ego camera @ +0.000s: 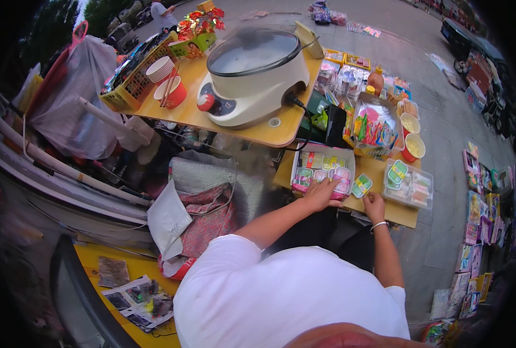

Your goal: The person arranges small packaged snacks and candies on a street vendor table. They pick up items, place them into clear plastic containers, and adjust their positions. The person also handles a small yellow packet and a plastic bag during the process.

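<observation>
My left hand (323,195) rests at the near right side of an open pink-and-white cardboard box (300,167), its fingers by a pink-labelled small plastic container (341,176). Several more such small containers lie in the box. My right hand (374,205), with a bracelet at the wrist, is at the near edge of a green-labelled small container (362,185) on the low wooden table (408,216); whether its fingers grip it I cannot tell. To its right stands a clear plastic tub (425,191) with several small containers, a green-labelled one (397,172) on top.
An electric cooker (253,82) with a glass lid stands on a higher wooden table (188,119), its cord hanging near the box. Paper cups (175,93) and a yellow basket (127,98) are beside it. Filled cups (414,148) and a sauce bottle (375,80) stand beyond my right hand.
</observation>
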The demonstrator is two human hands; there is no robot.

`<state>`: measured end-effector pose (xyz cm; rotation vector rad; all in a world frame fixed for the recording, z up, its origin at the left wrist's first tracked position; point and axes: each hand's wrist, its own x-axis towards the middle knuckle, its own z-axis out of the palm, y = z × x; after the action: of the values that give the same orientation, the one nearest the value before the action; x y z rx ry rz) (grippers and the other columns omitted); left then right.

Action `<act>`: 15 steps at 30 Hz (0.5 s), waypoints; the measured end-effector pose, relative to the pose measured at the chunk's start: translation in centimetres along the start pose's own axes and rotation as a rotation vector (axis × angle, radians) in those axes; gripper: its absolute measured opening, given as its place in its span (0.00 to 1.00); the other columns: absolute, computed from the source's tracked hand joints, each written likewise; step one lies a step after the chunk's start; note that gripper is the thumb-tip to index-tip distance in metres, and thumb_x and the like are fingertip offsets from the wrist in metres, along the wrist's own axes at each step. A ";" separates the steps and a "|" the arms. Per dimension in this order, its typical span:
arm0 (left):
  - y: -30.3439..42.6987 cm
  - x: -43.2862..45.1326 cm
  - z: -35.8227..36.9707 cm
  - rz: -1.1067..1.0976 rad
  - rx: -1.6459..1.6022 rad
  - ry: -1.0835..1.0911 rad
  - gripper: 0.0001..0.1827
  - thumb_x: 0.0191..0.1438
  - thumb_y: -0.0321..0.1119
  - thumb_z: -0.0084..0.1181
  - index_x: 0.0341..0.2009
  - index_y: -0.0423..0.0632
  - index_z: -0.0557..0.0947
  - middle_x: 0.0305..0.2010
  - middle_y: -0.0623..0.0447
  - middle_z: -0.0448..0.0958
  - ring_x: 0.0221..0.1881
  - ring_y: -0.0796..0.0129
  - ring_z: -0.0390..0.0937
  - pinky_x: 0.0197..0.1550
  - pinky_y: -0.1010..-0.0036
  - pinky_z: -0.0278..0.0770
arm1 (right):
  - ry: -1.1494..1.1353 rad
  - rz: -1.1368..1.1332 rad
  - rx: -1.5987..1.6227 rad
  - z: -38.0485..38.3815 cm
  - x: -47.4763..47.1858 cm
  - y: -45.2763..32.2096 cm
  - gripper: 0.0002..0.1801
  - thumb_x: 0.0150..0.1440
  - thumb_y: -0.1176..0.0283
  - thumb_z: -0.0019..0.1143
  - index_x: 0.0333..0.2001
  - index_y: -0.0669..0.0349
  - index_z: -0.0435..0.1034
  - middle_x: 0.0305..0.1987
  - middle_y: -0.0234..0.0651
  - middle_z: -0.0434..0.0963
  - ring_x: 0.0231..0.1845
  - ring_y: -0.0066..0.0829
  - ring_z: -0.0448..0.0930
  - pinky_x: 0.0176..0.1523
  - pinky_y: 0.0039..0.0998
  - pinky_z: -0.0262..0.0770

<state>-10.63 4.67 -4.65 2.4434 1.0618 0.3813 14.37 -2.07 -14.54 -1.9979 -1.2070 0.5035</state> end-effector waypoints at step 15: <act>-2.7 0.6 -0.2 0.330 -0.067 -0.130 0.10 0.49 0.33 0.54 0.36 0.59 0.84 0.35 0.49 0.79 0.40 0.56 0.76 0.43 0.62 0.71 | 0.112 0.087 0.065 0.1 -0.2 -2.6 0.25 0.48 0.61 0.63 0.44 0.68 0.70 0.38 0.48 0.77 0.37 0.38 0.78 0.42 0.33 0.74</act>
<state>-12.00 6.85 -5.80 2.5450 0.5823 0.3491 12.65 -1.50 -12.59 -2.0023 -1.0268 0.4608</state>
